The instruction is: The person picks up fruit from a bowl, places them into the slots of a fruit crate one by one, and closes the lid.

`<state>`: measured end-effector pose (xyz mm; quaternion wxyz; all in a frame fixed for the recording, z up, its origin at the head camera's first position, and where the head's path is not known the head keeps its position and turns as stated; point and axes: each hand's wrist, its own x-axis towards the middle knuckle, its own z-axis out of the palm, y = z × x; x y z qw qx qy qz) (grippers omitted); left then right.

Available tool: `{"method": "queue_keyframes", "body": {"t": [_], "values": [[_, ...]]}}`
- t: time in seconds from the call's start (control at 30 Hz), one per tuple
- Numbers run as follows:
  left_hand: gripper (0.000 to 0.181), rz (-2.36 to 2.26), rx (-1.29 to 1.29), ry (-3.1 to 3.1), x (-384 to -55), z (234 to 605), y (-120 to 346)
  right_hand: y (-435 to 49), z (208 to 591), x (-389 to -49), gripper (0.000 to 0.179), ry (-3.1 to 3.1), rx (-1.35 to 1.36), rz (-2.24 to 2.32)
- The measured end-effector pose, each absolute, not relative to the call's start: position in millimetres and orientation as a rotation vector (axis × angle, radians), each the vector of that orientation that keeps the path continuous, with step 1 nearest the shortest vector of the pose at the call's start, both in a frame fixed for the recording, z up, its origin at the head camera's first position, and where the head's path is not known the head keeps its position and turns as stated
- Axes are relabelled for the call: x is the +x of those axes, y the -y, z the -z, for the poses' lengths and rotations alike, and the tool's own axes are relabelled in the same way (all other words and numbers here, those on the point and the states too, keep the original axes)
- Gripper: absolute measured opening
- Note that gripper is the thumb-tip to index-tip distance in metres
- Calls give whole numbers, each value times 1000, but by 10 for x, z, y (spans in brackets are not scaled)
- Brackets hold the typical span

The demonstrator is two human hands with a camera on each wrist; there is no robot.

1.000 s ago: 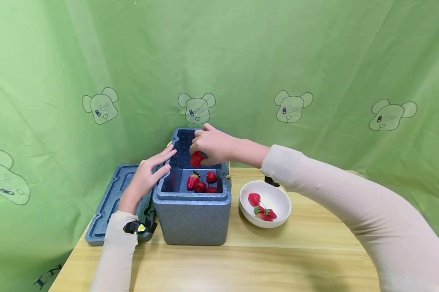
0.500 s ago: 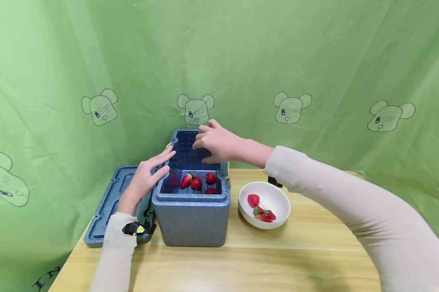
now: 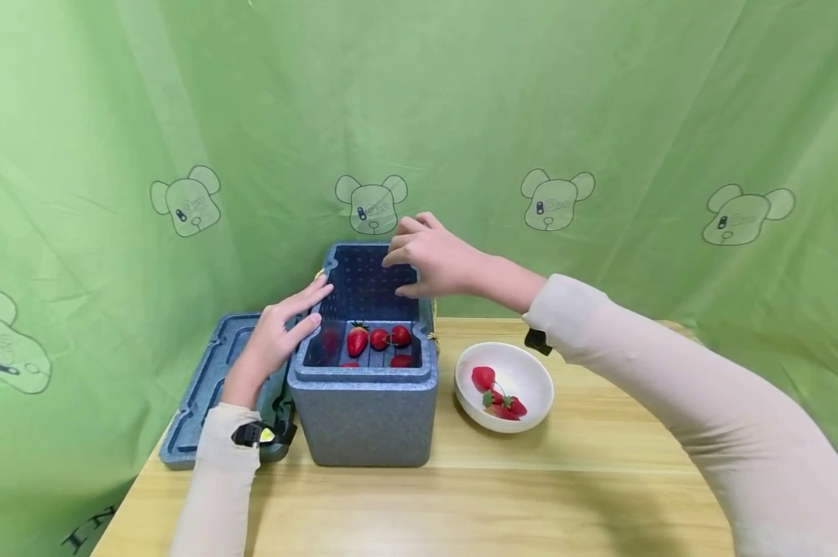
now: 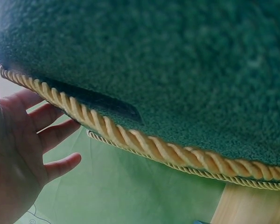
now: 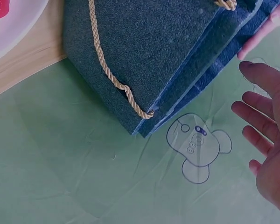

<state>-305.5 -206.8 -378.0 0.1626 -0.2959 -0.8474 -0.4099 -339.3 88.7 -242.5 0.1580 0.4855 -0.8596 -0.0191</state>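
Observation:
Over the right rim of a deep grey-blue foam box (image 3: 364, 425) is my right hand (image 3: 438, 255), fingers spread and holding nothing. My left hand (image 3: 275, 333) rests against the box's left rim with its fingers extended. Inside the box lie a strawberry (image 3: 357, 340), two round red cherries (image 3: 390, 337) and other red fruit partly hidden by the front wall. To the right, a white bowl (image 3: 537, 363) holds several red fruits, among them a strawberry (image 3: 483, 377). In the right wrist view, the right hand (image 5: 270, 126) has its fingers apart beside the box (image 5: 149, 42).
A grey-blue lid (image 3: 206, 387) lies left of the box, partly under the left arm. Twisted rope (image 4: 154, 147) hangs along the box's side in the left wrist view. A green curtain (image 3: 460, 116) hangs behind the wooden table (image 3: 502, 503).
My right hand has let go of a red fruit, which dropped into the box, and has moved up and right. The fruits in the box have shifted. The left hand stays in place.

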Motion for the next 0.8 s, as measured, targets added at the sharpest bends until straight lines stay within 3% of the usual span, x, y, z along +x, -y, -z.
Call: {"method": "queue_keyframes", "body": {"t": [0.8], "values": [[49, 1182, -852, 2415, -3065, 3765, 2077, -1886, 2813, -3453, 42, 2574, 1060, -411]]}}
